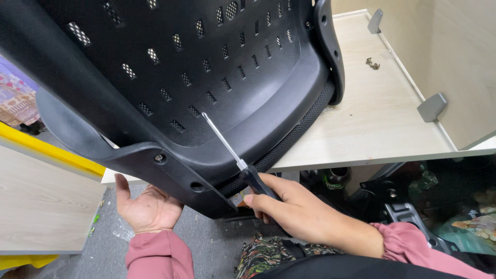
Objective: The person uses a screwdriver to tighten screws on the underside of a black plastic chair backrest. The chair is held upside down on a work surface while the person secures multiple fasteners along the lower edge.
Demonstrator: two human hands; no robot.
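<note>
Two hands are engaged: the right hand (294, 209) has its fingers (258, 200) wrapped around a slim black-handled steel screwdriver (230, 150), laid against the perforated black plastic chair shell (206, 62); the left hand (147, 209), opened flat, props its lower edge. A pale wood-grain table (372, 124) lies behind.

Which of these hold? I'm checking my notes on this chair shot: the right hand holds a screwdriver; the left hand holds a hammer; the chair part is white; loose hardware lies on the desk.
1. The right hand holds a screwdriver. True.
2. The left hand holds a hammer. False: it supports the chair shell's edge with an open palm.
3. The chair shell is white. False: it is black, with slots.
4. Loose hardware lies on the desk. True.
</note>
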